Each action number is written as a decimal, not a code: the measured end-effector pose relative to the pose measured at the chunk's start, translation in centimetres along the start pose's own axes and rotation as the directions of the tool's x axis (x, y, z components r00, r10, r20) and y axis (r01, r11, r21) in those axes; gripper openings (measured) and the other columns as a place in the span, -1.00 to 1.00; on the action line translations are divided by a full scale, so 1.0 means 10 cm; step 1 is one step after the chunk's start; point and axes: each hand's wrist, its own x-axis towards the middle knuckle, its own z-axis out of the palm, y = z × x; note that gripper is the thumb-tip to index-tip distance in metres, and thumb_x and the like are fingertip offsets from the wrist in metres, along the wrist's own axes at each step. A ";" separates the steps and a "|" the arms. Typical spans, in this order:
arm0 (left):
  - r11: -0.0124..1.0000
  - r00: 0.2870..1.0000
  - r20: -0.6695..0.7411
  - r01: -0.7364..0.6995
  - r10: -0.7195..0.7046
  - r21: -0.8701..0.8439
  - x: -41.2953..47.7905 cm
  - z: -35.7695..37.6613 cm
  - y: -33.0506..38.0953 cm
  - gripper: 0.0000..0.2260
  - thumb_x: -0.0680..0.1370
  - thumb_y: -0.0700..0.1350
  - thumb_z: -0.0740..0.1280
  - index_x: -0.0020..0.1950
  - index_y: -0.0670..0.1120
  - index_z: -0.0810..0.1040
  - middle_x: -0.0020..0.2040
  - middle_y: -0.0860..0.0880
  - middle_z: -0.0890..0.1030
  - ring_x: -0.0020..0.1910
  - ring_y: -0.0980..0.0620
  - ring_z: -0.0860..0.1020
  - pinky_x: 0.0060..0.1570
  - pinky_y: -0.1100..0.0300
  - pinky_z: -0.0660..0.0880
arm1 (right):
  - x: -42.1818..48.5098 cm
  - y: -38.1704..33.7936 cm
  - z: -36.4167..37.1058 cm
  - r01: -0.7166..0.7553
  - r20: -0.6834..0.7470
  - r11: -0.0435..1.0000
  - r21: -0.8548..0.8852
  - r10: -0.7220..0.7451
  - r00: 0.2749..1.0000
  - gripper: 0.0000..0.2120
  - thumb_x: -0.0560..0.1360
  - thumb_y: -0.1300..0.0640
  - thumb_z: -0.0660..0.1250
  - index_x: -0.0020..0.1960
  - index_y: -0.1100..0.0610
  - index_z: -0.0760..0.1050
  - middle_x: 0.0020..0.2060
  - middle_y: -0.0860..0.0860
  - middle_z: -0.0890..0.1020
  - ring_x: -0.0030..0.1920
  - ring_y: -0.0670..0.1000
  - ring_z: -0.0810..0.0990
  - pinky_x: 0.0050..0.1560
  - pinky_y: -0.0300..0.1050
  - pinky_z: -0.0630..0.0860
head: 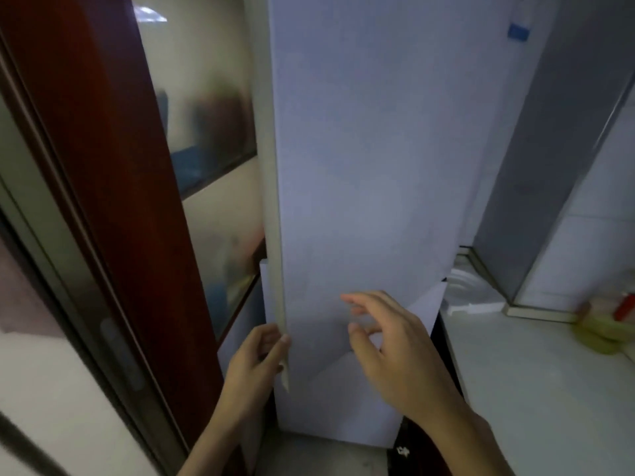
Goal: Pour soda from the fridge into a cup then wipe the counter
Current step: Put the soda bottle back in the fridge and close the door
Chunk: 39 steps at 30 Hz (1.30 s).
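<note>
A dark red wooden frame (113, 166) is seen at the far left, with one frosted glass panel (206, 115) beside it. One pale fridge door (371, 149) fills the middle of the view, just beside the glass. Its cream left edge is grasped near the bottom by the left hand (254, 362), with the fingers curled behind the edge and the thumb laid on the front. The right hand (388, 345) is held before the door's lower face with its fingers released and loosely spread; whether the door is touched cannot be told. One white counter (532, 372) lies to the right, where a blurred yellow-green object (598, 333) and a red one (627, 305) are seen near the tiled wall.
</note>
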 end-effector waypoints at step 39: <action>0.998 0.996 -0.076 -0.038 0.042 0.049 3.81 -0.23 -0.29 -0.52 0.52 -0.37 0.26 0.44 -0.14 0.42 0.34 -0.14 0.53 0.27 -0.16 0.51 0.24 -0.13 0.48 | 3.19 1.33 1.46 0.135 0.078 0.796 -0.590 -0.111 0.991 -0.36 0.39 0.34 0.26 0.48 0.27 0.29 0.56 0.13 0.11 0.57 0.10 0.01 0.52 0.17 0.09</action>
